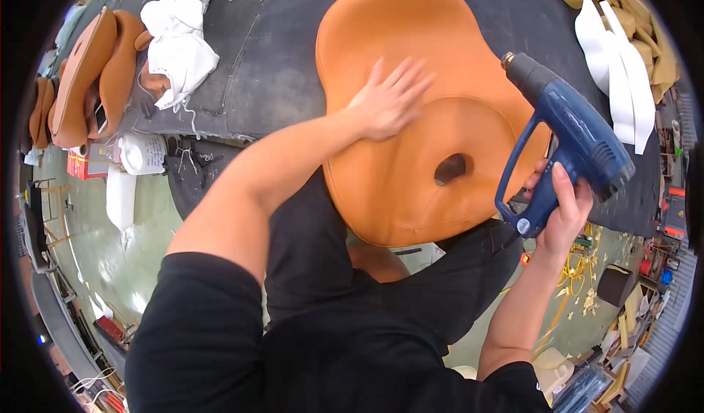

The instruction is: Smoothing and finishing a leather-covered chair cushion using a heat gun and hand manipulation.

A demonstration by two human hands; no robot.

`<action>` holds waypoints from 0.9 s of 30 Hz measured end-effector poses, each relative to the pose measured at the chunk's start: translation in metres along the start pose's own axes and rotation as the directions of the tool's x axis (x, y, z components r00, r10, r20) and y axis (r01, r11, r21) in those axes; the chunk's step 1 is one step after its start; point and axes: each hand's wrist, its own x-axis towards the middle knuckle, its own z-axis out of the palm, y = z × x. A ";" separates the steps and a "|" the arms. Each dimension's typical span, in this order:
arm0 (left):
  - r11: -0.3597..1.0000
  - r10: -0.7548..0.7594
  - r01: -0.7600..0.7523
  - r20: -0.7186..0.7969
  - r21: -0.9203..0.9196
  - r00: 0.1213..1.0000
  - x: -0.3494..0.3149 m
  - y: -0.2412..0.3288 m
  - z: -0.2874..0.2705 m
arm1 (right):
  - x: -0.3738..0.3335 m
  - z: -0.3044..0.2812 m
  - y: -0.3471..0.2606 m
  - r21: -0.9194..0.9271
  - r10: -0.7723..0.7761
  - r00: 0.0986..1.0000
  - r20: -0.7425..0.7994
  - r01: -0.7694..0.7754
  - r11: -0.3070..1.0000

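Observation:
An orange-tan upholstered seat shell (400, 35) lies on the dark table with its near end over my lap. It has a curved seam and one oval hole near its lower middle. My left hand (390, 101) rests flat on the covering above the hole, fingers spread and slightly blurred. On the right, my right hand (561, 200) is wrapped round the handle of a blue heat gun (568, 123). The gun's nozzle points up and left, over the shell's right edge, apart from the surface.
White cloth (180, 46) with loose threads lies at the table's left, beside more tan upholstered pieces (92, 76). White curved strips (620, 76) and yellowish foam pieces (638, 24) sit at the right. A white jug (143, 154) stands left; yellow cord (579, 266) lies on the floor.

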 end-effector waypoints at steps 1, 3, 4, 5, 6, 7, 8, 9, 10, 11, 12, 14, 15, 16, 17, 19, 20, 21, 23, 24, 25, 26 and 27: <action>0.999 -0.046 0.042 0.125 0.035 0.991 -0.012 0.005 0.016 | -0.002 0.002 0.000 -0.013 0.000 1.000 -0.010 0.000 1.000; 0.995 -0.086 0.072 0.260 0.065 0.962 -0.009 0.003 0.018 | -0.001 0.002 0.009 0.008 0.013 1.000 0.010 -0.013 1.000; 0.999 -0.043 0.034 0.230 0.043 0.972 -0.008 0.007 0.020 | -0.002 0.000 0.009 0.009 0.017 1.000 0.000 -0.017 1.000; 1.000 0.006 -0.011 0.194 0.025 0.981 -0.001 0.010 0.022 | -0.003 0.000 0.006 0.002 -0.031 1.000 0.004 0.031 1.000; 0.995 0.102 -0.102 0.099 -0.005 0.990 0.007 0.025 0.012 | -0.005 -0.005 0.006 0.016 -0.035 0.999 -0.017 0.035 0.999; 0.995 0.103 -0.103 0.011 0.001 0.995 0.016 0.030 0.008 | -0.005 -0.010 0.005 0.029 -0.039 0.999 -0.038 0.040 0.999; 0.996 0.088 -0.088 -0.069 0.000 0.994 0.015 0.037 0.006 | -0.006 -0.011 -0.002 0.046 -0.008 1.000 -0.024 0.009 0.999; 0.998 0.069 -0.069 0.040 0.010 0.997 -0.002 0.024 0.014 | -0.005 -0.009 -0.003 0.047 -0.032 0.999 -0.029 0.033 0.998; 0.998 0.062 -0.062 0.039 0.015 0.997 -0.009 0.024 0.027 | -0.005 -0.008 -0.002 0.050 -0.055 0.998 -0.032 0.057 0.997; 1.000 0.026 -0.027 0.087 0.007 0.996 -0.007 0.023 0.028 | -0.008 -0.006 -0.003 0.052 -0.042 0.998 -0.041 0.044 0.998; 1.000 -0.012 0.011 0.136 0.004 0.991 -0.006 0.019 0.028 | -0.008 -0.009 -0.002 0.058 -0.042 0.998 -0.039 0.044 0.997; 0.999 -0.034 0.035 0.033 -0.041 0.999 0.004 0.010 0.018 | -0.012 -0.018 0.001 0.044 -0.081 0.996 -0.048 0.083 0.996; 0.992 -0.063 0.058 -0.037 -0.113 0.997 -0.001 0.013 0.010 | -0.015 -0.021 0.000 0.038 -0.086 0.994 -0.062 0.089 0.995; 0.999 -0.009 0.014 -0.181 0.030 0.983 0.006 -0.010 -0.002 | -0.018 -0.025 0.000 0.033 -0.091 0.993 -0.075 0.093 0.995; 0.997 -0.012 0.028 -0.220 0.072 0.975 0.011 -0.027 -0.024 | -0.019 -0.031 -0.001 0.033 -0.086 0.995 -0.049 0.087 0.996; 0.990 -0.007 0.050 -0.301 0.135 0.953 0.020 -0.056 -0.064 | -0.022 -0.037 0.002 0.029 -0.078 0.995 -0.066 0.080 0.996; 0.987 0.003 0.051 -0.337 0.152 0.942 0.021 -0.067 -0.073 | -0.022 -0.036 0.005 0.030 -0.080 0.993 -0.083 0.083 0.996; 0.989 0.005 0.044 -0.340 0.138 0.940 0.024 -0.073 -0.079 | -0.021 -0.036 0.007 0.025 -0.064 0.993 -0.103 0.067 0.997; 0.993 0.031 0.010 -0.334 0.121 0.942 0.020 -0.068 -0.066 | -0.020 -0.035 0.010 0.041 -0.041 0.992 -0.117 0.046 0.998; 0.994 0.061 -0.028 -0.331 0.102 0.942 0.015 -0.063 -0.052 | -0.018 -0.035 0.010 0.054 -0.020 0.991 -0.135 0.028 0.998; 0.991 0.058 -0.022 -0.278 0.129 0.959 -0.008 -0.062 -0.023 | -0.017 -0.028 0.012 0.055 -0.021 0.991 -0.130 0.028 0.998; 0.995 0.003 0.016 -0.200 0.095 0.980 -0.027 -0.064 0.000 | -0.017 -0.023 0.012 0.050 -0.021 0.992 -0.125 0.027 0.998; 0.997 -0.045 0.052 -0.115 0.052 0.992 -0.035 -0.057 0.007 | -0.017 -0.025 0.015 0.047 -0.018 0.994 -0.106 0.023 0.999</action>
